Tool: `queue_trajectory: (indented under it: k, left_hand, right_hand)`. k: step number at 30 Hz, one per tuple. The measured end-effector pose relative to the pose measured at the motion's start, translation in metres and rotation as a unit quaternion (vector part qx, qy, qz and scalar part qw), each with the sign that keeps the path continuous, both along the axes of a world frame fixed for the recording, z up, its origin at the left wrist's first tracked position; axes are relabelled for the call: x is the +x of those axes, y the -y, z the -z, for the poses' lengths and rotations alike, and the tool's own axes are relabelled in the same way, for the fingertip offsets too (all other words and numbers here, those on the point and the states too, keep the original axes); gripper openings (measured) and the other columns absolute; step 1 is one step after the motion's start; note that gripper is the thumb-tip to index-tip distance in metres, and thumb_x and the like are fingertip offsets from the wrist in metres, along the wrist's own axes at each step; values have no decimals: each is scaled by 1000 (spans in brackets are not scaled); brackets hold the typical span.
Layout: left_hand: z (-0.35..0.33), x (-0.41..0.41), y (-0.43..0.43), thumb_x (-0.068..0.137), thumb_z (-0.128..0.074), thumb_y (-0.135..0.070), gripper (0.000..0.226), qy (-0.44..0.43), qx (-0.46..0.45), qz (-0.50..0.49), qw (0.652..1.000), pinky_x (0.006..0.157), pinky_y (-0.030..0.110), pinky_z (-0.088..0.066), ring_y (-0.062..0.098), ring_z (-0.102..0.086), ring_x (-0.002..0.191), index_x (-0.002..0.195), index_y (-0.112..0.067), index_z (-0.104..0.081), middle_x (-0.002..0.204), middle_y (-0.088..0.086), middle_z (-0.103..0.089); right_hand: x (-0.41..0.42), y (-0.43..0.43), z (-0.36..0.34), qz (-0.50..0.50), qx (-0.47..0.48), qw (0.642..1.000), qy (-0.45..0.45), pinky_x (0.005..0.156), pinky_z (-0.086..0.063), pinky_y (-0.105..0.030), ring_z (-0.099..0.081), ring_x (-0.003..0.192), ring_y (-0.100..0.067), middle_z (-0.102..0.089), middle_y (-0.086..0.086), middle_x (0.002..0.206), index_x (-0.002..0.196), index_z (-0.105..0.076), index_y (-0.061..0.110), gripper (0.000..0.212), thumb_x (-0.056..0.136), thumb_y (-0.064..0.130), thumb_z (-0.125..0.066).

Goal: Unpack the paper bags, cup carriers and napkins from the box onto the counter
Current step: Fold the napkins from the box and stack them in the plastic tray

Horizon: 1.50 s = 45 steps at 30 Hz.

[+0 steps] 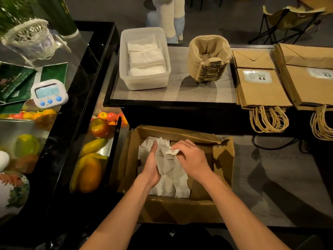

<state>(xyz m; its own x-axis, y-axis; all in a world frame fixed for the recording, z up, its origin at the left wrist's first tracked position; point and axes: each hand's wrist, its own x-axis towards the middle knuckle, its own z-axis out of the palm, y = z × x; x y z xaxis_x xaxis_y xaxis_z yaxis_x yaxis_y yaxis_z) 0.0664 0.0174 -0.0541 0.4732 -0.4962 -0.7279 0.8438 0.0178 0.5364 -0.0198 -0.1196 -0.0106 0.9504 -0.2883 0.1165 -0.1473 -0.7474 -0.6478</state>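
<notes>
Napkins in a loose white heap inside the open cardboard box, below the counter. Left hand with fingers almost straight, laid against the left side of the heap, gripping nothing. Right hand with fingertips curled, pinching one crumpled napkin on top. On the counter, a plastic tub of folded napkins, then stacked cup carriers, then paper bags lying flat.
</notes>
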Motion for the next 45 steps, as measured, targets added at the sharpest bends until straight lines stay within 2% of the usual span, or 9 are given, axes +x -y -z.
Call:
queue_trajectory:
  k: [8,12,14,19,22,26,36,42,45]
  left_hand:
    - [6,5,-5,79,-68,-34,60,-36,-14,-69,997,81,41,-53,33,-68,87,127,2,-64,108,22,-69]
    - [9,6,-12,90,-51,-37,61,-76,-63,-87,991,111,50,-42,41,-60,121,133,5,-62,132,28,-63]
    - [10,6,-15,91,-46,-33,54,-71,-77,-87,991,107,47,-44,39,-65,114,124,2,-70,126,26,-67]
    - [10,6,-14,64,-68,-21,35,-22,-51,-85,995,96,50,-46,37,-63,96,94,-8,-82,108,21,-67]
    - [6,2,-8,72,-64,-26,34,-31,-35,-60,997,94,48,-44,37,-62,95,96,-7,-79,108,22,-66]
    - [-1,-4,-1,95,-51,-43,53,-21,-48,-23,998,93,45,-47,38,-62,109,129,-7,-68,131,27,-63]
    - [-8,-9,-1,99,-31,-69,67,21,-44,37,998,88,43,-52,31,-68,105,126,-22,-70,121,18,-70]
    - [-8,-9,2,95,-37,-71,73,3,-63,37,997,111,56,-40,40,-55,133,142,-20,-59,141,21,-60]
    - [-9,-10,4,99,-44,-62,63,27,-58,82,995,117,57,-37,36,-58,132,147,-22,-52,140,20,-61]
  right_hand:
    - [1,-2,6,-131,67,983,-107,90,-51,-33,-56,103,-5,-57,16,112,107,-71,28,18,93,16,-69]
    - [-5,1,-6,-91,192,962,-173,90,-49,-21,-57,103,1,-60,20,109,107,-71,36,20,91,24,-73]
    - [-8,4,-11,-47,280,947,-151,82,-54,-21,-62,97,1,-66,17,105,106,-69,36,20,91,24,-73]
    - [0,12,-15,194,547,811,-68,85,-61,-48,-73,101,-20,-76,1,109,114,-69,21,26,89,21,-75]
    - [10,10,-11,233,606,758,-63,83,-60,-40,-71,105,-20,-75,0,112,116,-68,20,27,90,20,-74]
    - [18,-7,2,255,557,787,-77,76,-59,-31,-67,108,-18,-70,0,120,125,-63,22,35,92,28,-72]
    - [16,-26,10,214,564,795,-66,83,-61,-36,-65,110,-21,-67,1,121,128,-57,31,35,95,27,-69]
    - [13,-24,4,157,419,885,-128,69,-57,-19,-58,109,-11,-49,5,139,147,-31,44,55,100,34,-60]
    - [7,-22,-6,100,351,919,-151,100,-43,-18,-34,141,-15,-18,13,161,155,-12,45,64,106,29,-49]
